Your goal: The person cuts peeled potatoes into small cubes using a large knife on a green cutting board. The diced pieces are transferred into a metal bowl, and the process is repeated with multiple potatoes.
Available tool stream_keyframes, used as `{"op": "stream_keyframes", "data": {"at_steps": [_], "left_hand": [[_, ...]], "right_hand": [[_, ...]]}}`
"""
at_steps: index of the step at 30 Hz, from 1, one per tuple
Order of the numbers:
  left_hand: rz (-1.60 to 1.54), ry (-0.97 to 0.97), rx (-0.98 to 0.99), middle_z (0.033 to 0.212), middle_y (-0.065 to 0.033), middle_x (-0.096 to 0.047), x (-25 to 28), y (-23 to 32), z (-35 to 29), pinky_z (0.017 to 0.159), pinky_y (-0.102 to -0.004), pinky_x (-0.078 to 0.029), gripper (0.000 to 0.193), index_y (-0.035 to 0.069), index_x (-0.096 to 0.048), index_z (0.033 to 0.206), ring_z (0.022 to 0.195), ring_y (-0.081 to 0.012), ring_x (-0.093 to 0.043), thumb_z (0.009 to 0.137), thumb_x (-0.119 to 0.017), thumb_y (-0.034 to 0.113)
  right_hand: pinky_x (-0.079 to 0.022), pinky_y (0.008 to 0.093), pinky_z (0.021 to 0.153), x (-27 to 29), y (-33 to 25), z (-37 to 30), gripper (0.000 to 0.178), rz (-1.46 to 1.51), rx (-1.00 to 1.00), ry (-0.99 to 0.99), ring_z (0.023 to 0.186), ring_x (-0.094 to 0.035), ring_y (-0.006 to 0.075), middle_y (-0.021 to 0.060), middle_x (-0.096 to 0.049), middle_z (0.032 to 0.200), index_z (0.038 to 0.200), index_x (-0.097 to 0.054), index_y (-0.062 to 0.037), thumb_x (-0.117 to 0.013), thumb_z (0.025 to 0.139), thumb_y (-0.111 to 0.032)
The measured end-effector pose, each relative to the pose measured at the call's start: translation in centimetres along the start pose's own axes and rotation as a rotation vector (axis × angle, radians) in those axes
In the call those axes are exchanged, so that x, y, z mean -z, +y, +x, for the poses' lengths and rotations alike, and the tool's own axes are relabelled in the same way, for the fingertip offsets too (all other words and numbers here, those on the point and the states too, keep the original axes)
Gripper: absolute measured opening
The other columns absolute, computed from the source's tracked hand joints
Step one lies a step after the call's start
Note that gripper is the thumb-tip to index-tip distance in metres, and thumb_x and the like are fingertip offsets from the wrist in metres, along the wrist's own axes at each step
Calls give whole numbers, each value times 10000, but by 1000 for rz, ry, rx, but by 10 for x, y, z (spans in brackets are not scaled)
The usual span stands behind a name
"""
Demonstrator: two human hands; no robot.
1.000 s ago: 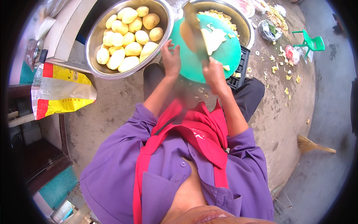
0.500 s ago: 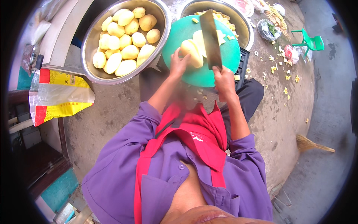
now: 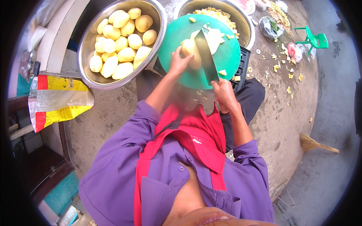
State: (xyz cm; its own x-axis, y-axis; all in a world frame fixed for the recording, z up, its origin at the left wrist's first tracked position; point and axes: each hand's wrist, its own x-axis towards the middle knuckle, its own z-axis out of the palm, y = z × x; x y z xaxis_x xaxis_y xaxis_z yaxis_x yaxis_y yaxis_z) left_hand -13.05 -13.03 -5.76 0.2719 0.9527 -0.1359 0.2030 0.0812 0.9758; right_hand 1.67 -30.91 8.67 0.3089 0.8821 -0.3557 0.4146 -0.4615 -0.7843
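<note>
On a round green cutting board point(image 3: 171, 45), my left hand point(image 3: 179, 62) is closed around a peeled potato point(image 3: 194, 56). My right hand point(image 3: 225, 94) grips a cleaver point(image 3: 208, 60) near the board's front edge. The broad blade slants up and left, lying along the potato's right side and hiding part of it; whether it bites in, I cannot tell. Pale potato slices point(image 3: 215, 37) overlap just beyond the blade, and a small cut piece point(image 3: 223, 72) lies to its right.
A steel basin point(image 3: 163, 35) of peeled potatoes stands left of the board. Behind it, another steel basin point(image 3: 247, 26) holds cut potato. A black crate point(image 3: 245, 62) shows beneath the board. Scraps litter the floor near a green stool point(image 3: 316, 40). A broom point(image 3: 313, 144) lies right.
The cleaver has swung from nearly upright to a leftward slant, and its blade now sits against the potato. Slices show to the right of it. My left hand keeps its hold.
</note>
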Motion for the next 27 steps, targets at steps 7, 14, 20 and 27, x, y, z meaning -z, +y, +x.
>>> {"op": "stream_keyframes", "data": {"at_steps": [7, 14, 20, 27], "left_hand": [[152, 105, 0, 1334, -227, -439, 8, 16, -24, 1046, -413, -440, 863, -30, -405, 1423, 1196, -349, -514, 742, -819, 303], [605, 17, -86, 1397, -238, -437, 31, 27, -4, 1129, -419, -321, 983, -32, -388, 1439, 1348, -380, -336, 692, -820, 441], [697, -186, -87, 1422, -195, -432, 38, 47, 25, 1133, -424, -298, 1100, -16, -380, 1457, 1304, -375, -331, 619, -840, 527], [662, -130, -102, 1389, -168, -466, 33, 40, 24, 1105, -436, -344, 1082, 0, -429, 1438, 1268, -373, -357, 595, -849, 533]], "right_hand": [[-465, 379, 429, 4, -2, 3, 282, 98, -106, -70, 398, -576, 221, 128, -569, 498, 858, -615, 73, -567, 953, -188], [-437, 358, 428, 3, -1, -6, 291, 69, -126, 22, 416, -548, 189, 93, -550, 529, 867, -604, 64, -572, 952, -213], [-436, 380, 448, 6, 15, 6, 284, -154, 6, -13, 434, -532, 194, 93, -522, 538, 863, -590, 78, -564, 951, -191], [-516, 421, 551, 8, -10, 39, 324, -84, -136, 11, 577, -656, 327, 242, -638, 692, 935, -641, 94, -556, 937, -219]]}}
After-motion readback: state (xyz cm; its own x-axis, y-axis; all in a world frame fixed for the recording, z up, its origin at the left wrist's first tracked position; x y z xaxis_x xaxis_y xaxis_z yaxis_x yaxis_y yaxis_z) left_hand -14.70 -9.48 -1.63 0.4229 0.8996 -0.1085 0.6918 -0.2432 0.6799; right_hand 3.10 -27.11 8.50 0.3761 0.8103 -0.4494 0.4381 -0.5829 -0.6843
